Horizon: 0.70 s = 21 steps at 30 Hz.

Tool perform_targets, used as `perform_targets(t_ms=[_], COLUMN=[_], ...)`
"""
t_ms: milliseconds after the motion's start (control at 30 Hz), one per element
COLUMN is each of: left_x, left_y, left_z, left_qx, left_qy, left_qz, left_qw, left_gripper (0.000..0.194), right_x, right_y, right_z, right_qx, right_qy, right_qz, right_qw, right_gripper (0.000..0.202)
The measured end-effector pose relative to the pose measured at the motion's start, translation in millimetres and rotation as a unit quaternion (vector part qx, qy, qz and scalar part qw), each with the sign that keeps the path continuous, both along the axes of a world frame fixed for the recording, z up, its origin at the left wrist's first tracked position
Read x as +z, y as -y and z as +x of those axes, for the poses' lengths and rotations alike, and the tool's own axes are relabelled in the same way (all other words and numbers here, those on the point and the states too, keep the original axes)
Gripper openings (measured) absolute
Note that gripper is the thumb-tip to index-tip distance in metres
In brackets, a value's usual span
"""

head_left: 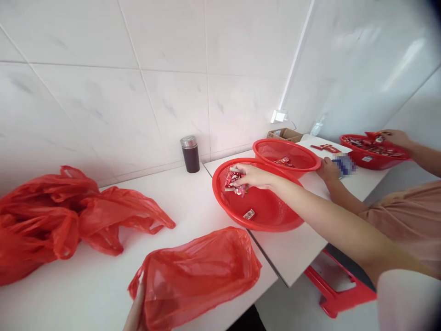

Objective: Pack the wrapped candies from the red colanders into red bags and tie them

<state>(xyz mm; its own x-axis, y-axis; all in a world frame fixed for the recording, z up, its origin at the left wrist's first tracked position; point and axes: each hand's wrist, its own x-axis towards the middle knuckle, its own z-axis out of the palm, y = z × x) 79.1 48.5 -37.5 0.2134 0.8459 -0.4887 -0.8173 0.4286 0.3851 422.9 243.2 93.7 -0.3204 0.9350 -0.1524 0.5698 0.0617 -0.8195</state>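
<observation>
My right hand [250, 177] is closed on a bunch of small red-and-white wrapped packets [234, 180], over the left side of a red plastic basket [237, 220]. One small pale packet [248, 214] lies on the basket's floor. At the bottom of the view my left hand [136, 310] grips the near left edge of a thin red plastic bag [203, 271], its fingers partly hidden behind the film. The bag lies on the white table in front of the basket, spread wide with its mouth facing up.
Crumpled red bags [41, 220] lie on the left. A dark tumbler [190, 156] stands by the wall. Behind is a second red basket [287, 149]. At right a co-worker's hand [396, 138] holds a red packet over a filled basket [377, 161]. A red stool [347, 296] stands below.
</observation>
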Motion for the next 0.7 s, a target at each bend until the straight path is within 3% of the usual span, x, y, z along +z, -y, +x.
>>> perform_targets(t_ms=[67, 133, 200, 300, 400, 467, 600, 700], left_x=[13.1, 24.8, 33.5, 39.4, 37.0, 32.5, 22.9, 19.3], left_y=[-0.6, -1.7, -2.1, -0.6, 2.6, 4.8, 8.3, 10.2], left_z=[13.3, 25.1, 33.3, 38.3, 36.7, 33.4, 21.6, 9.8], left_qx=[0.037, 0.070, 0.084, 0.074, 0.075, 0.080, 0.072, 0.045], left_qy=[-0.002, -0.023, -0.049, -0.071, -0.089, -0.110, -0.186, -0.272], left_qz=[-0.020, -0.036, -0.049, -0.050, -0.041, -0.029, -0.021, -0.024], left_qw=[0.999, 0.997, 0.994, 0.993, 0.992, 0.990, 0.980, 0.961], left_gripper=[0.034, 0.035, 0.036, 0.031, 0.027, 0.028, 0.041, 0.050], right_x=[7.5, 1.7, -13.4, -36.1, -43.3, -40.1, -22.6, -2.2], right_y=[30.4, 62.7, 89.5, 107.9, 106.5, 105.1, 107.8, 98.4], right_z=[-23.5, -52.3, -78.3, -99.1, -97.8, -92.0, -79.9, -62.4], right_qx=[0.088, 0.159, 0.192, 0.180, 0.173, 0.203, 0.287, 0.257], right_qy=[-0.146, -0.206, -0.138, 0.043, 0.106, 0.106, 0.138, 0.100], right_qz=[-0.015, -0.048, -0.044, 0.049, 0.076, 0.066, 0.056, 0.064], right_qw=[0.985, 0.964, 0.971, 0.981, 0.976, 0.971, 0.946, 0.959], right_gripper=[0.029, 0.032, 0.028, 0.012, 0.014, 0.022, 0.036, 0.035])
